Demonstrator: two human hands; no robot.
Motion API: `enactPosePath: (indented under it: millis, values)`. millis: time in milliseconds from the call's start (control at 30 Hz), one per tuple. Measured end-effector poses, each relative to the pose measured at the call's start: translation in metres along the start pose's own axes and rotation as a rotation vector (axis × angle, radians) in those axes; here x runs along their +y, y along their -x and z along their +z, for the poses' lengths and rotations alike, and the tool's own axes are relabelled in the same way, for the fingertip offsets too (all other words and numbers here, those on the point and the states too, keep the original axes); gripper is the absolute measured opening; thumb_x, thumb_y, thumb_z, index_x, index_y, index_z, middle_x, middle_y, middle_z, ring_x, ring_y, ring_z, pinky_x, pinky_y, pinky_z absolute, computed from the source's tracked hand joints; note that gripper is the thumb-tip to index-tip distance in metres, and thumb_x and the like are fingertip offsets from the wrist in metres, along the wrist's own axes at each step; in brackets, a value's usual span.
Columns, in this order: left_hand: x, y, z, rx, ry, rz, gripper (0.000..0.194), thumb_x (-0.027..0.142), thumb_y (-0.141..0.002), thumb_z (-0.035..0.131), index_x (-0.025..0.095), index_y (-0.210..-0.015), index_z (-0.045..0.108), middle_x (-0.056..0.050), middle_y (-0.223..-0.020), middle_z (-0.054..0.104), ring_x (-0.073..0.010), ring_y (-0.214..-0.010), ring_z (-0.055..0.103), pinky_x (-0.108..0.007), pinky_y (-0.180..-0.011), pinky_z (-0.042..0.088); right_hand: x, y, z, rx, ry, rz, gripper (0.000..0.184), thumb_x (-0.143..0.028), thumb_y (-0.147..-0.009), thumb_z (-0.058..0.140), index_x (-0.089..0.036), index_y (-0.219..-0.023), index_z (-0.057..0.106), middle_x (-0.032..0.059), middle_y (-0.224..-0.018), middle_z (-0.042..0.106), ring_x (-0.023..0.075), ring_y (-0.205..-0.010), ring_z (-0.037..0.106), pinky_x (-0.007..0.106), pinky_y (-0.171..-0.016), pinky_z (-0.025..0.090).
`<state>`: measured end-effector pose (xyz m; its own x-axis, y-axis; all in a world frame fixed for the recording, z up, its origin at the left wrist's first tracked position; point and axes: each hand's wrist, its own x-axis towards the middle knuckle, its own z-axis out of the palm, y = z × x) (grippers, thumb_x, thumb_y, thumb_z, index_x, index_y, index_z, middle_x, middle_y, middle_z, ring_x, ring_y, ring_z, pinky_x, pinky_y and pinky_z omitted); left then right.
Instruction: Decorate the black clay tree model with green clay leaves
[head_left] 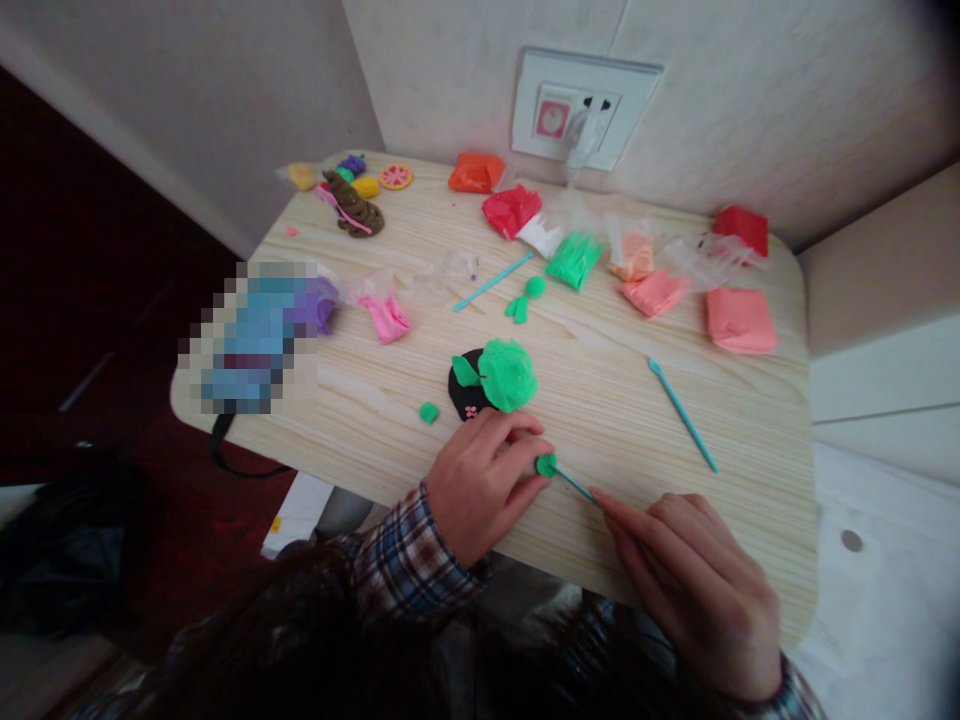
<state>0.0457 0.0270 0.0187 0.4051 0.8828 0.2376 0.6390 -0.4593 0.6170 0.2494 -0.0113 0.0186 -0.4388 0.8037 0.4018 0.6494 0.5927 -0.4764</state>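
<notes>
Between the thumb and forefinger of my left hand (491, 480) is a small flat piece of green clay (546, 465), held near the table's front edge. My right hand (697, 580) pinches a thin blue clay tool (576, 484), whose tip touches that piece. Just beyond my left fingers lies a black base (463, 400) with small pink dots, partly covered by a ruffled green clay shape (508, 375) and a green leaf-like piece (466, 371). To the left of my hand rests a small green clay lump (428, 412). Further back are more green clay pieces (534, 288).
Two more blue tools lie on the table, one at the right (682, 415), one at the back (493, 282). Bags of coloured clay, such as a green one (574, 260), line the rear. A brown coiled clay figure (352, 205) stands at back left. A wall socket (581, 110) holds a plug.
</notes>
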Motion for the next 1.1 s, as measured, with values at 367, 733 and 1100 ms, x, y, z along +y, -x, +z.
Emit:
enactPosePath:
  millis: [367, 733, 1100]
  values:
    - [-0.0002, 0.0005, -0.0008, 0.000, -0.004, 0.003, 0.018, 0.020, -0.080, 0.060, 0.017, -0.097, 0.061, -0.007, -0.103, 0.062, -0.0182, -0.093, 0.057, -0.035, -0.085, 0.048, 0.0001, 0.0001, -0.0005, 0.018, -0.003, 0.033, 0.035, -0.007, -0.083, 0.055, -0.016, -0.116, 0.059, -0.0009, -0.061, 0.050, 0.0120, -0.057, 0.046, 0.027, -0.054, 0.038]
    - [-0.0032, 0.0033, 0.0020, 0.025, 0.005, 0.036, 0.018, 0.020, -0.079, 0.060, 0.017, -0.097, 0.061, -0.007, -0.104, 0.061, -0.0196, -0.092, 0.056, -0.036, -0.085, 0.047, 0.0005, 0.0028, -0.0004, 0.034, 0.004, 0.020, 0.034, -0.007, -0.083, 0.055, -0.015, -0.115, 0.059, -0.0008, -0.063, 0.050, 0.0118, -0.059, 0.046, 0.026, -0.056, 0.038]
    - [-0.0028, 0.0028, 0.0013, 0.026, -0.009, 0.047, 0.018, 0.020, -0.079, 0.061, 0.015, -0.096, 0.061, -0.007, -0.103, 0.061, -0.0195, -0.091, 0.055, -0.035, -0.084, 0.045, 0.0006, 0.0029, 0.0028, 0.004, 0.033, 0.001, 0.028, -0.008, -0.084, 0.054, -0.013, -0.111, 0.060, -0.0005, -0.063, 0.049, 0.0119, -0.060, 0.045, 0.026, -0.058, 0.038]
